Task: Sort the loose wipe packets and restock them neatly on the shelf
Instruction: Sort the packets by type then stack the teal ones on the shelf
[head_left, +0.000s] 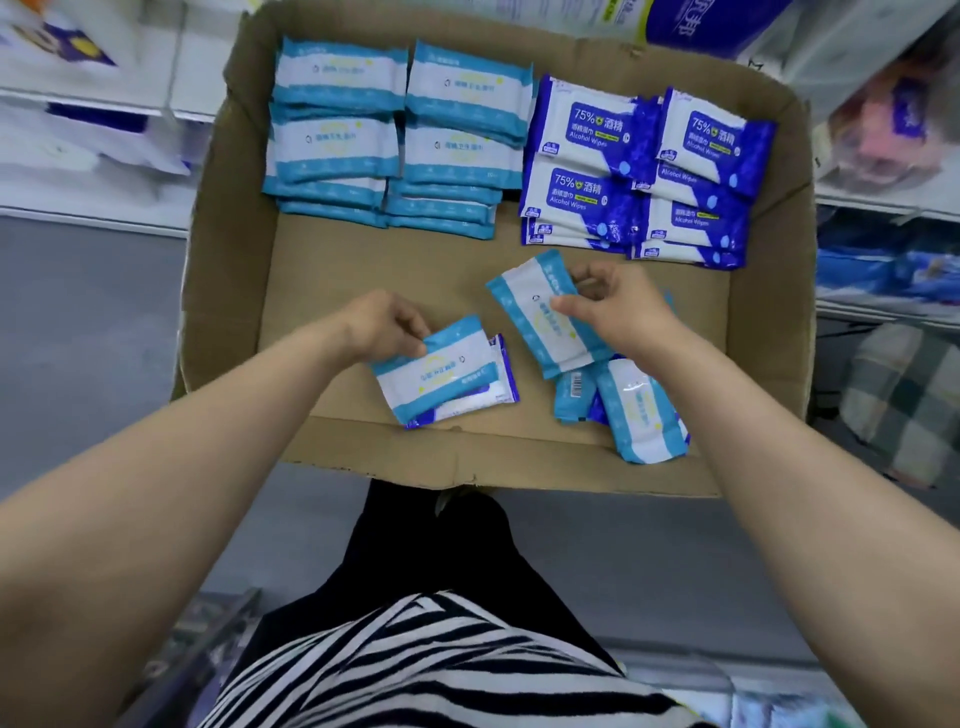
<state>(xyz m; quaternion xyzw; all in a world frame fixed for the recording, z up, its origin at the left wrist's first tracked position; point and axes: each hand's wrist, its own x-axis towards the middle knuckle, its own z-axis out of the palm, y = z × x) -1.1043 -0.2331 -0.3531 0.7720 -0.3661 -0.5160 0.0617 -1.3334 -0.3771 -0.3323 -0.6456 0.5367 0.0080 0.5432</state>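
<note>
Centrally, bare cardboard tray (395, 270), hands (387, 325) holding packets (545, 317)

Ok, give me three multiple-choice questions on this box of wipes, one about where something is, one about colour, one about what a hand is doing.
1. The alcohol wipes stacks sit in the cardboard box's:
A far right
B near left
C outside it

2. The packet in the right hand is:
A red
B light blue and white
C green

3. The left hand:
A hangs idle
B pinches a packet
C grips the box wall

Answers: A, they lie beside the light blue stacks; B, its bands show it; B, fingers hold its corner.
</note>
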